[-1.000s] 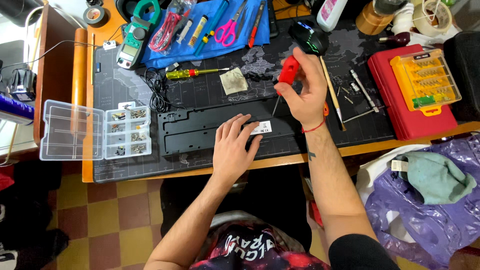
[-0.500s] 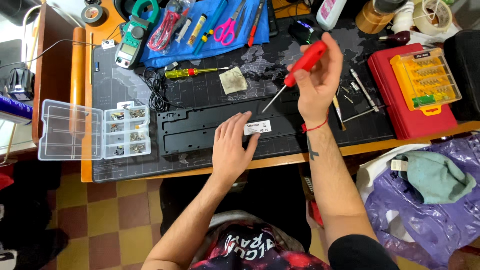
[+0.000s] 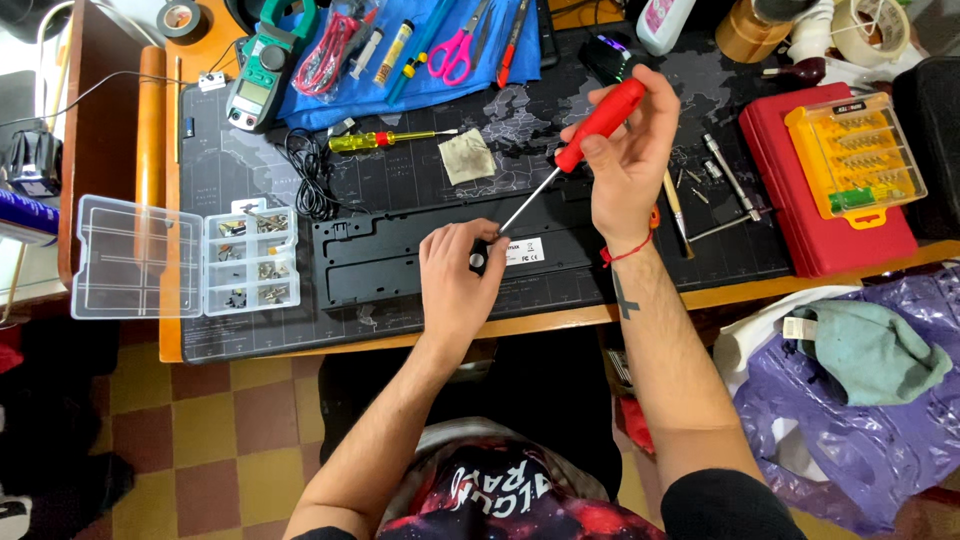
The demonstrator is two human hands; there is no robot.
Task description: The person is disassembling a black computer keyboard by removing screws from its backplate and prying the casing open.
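Two hands, red screwdriver (image 3: 590,135), black keyboard (image 3: 400,255), cluttered desk (image 3: 720,295)

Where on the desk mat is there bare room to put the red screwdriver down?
Bare mat lies between the yellow screwdriver and the black panel, left of the folded cloth. A thin strip runs below the panel to the desk edge. Crowded: loose tools right of the right hand, the blue cloth, and the parts box.

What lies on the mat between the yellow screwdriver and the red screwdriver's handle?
In the head view, a small tan square pad lies on the dark mat between the yellow screwdriver and the red screwdriver held in the right hand.
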